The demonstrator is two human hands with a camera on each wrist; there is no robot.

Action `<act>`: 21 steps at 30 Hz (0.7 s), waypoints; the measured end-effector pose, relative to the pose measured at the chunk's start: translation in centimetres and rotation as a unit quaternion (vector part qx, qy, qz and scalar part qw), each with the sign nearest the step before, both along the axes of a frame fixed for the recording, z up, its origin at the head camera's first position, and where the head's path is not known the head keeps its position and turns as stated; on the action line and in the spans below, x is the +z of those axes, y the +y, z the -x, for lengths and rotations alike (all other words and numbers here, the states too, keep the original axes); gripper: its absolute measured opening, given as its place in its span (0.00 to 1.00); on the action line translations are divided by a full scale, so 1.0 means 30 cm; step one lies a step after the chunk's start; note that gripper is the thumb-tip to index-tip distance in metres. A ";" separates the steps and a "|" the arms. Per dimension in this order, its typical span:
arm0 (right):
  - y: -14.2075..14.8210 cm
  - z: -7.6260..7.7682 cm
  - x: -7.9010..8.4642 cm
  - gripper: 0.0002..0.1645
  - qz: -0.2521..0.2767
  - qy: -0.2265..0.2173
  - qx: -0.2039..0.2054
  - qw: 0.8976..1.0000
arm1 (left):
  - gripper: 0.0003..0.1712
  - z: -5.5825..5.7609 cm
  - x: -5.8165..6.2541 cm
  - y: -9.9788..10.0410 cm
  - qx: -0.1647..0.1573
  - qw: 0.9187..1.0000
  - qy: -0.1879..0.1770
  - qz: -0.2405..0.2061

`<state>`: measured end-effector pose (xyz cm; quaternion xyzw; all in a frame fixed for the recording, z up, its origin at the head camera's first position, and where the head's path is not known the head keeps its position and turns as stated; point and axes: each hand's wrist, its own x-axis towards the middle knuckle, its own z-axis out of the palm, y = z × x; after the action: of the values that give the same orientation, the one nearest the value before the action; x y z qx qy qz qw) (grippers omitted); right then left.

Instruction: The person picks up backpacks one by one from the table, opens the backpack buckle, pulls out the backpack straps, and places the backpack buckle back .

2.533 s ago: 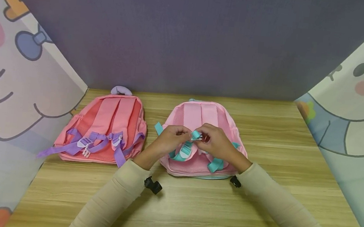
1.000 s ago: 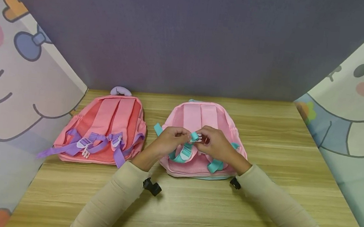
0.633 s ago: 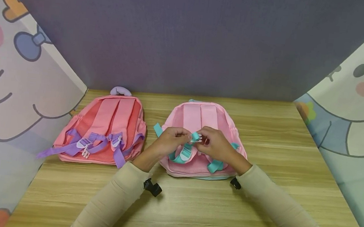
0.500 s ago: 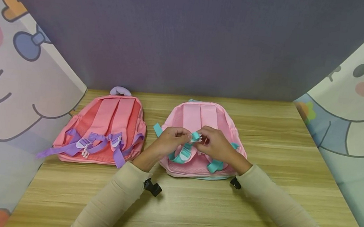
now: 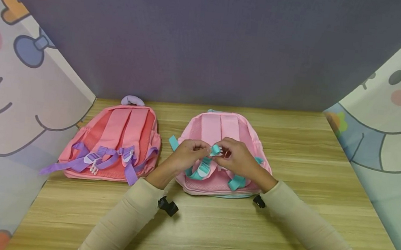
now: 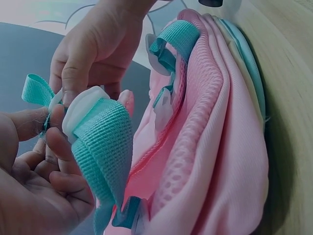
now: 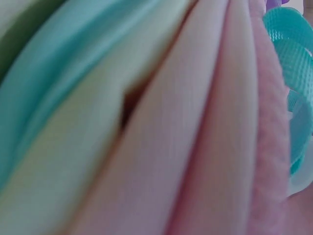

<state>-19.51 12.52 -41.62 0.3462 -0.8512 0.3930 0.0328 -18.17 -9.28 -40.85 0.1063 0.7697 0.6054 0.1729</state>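
Note:
A light pink backpack (image 5: 212,122) lies with its shoulder straps up, under both hands. Above its middle, my left hand (image 5: 187,154) pinches a teal webbing strap (image 5: 215,149) between thumb and fingers. My right hand (image 5: 239,158) pinches the white pronged buckle (image 5: 220,152) on that strap, its prongs pointing right. The left wrist view shows the strap standing up as a small loop (image 6: 36,89) between the two hands. Nearer that camera hangs a white adjuster with doubled teal webbing (image 6: 105,147). The backpack's side (image 7: 161,147) fills most of the right wrist view, hiding the right fingers.
A coral backpack (image 5: 113,132) with purple straps (image 5: 79,162) lies to the left. Both bags rest on a wood-grain table (image 5: 217,241) against a dark back panel (image 5: 209,44). Printed cartoon panels stand at both sides. Black clips (image 5: 168,206) hang from the wrists.
Since the earliest frame, the buckle has turned slightly, so its white prongs show more beside the right fingers. Otherwise both hands and the bags stay nearly still.

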 end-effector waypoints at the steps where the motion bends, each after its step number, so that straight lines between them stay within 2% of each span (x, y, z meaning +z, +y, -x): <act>1: 0.000 0.000 0.000 0.14 0.001 0.001 0.001 1.000 | 0.14 0.000 0.000 0.000 0.000 1.000 0.000 0.000; 21: 0.001 0.002 -0.001 0.11 -0.009 -0.012 0.001 1.000 | 0.14 0.000 0.003 0.002 -0.003 1.000 -0.003 -0.001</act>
<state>-19.57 12.54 -41.66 0.3421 -0.8549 0.3896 0.0192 -18.17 -9.22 -40.77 0.1070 0.7685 0.6055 0.1769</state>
